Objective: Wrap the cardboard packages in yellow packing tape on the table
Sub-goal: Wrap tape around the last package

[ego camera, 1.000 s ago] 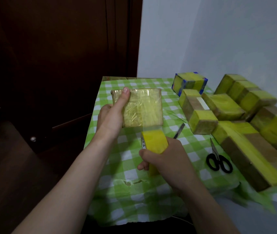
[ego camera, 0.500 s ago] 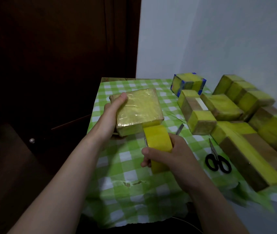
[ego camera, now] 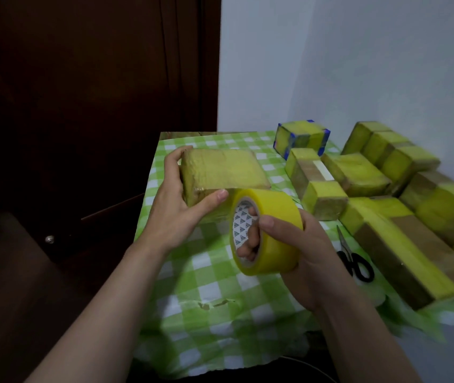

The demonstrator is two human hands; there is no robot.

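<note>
The left hand (ego camera: 176,208) grips a package (ego camera: 220,172) already covered in yellow. Its thumb curls onto the near face and its fingers hook over the far left edge, holding the package tilted above the far left part of the checked surface (ego camera: 209,288). The right hand (ego camera: 300,255) holds the tape roll (ego camera: 270,228) just beside the package's near right corner, fingers pushed through the core and thumb pressed on the outer band. Whether a strip runs from roll to package I cannot tell. The likely trouble is at that corner. If the roll turns out of line with the face, the tape could crease or stick to itself, and the left thumb sits where a fresh strip might catch it. A one-handed hold could also let the package twist under the pull. Scissors (ego camera: 354,261) lie to the right, near the other packages (ego camera: 358,175).
</note>
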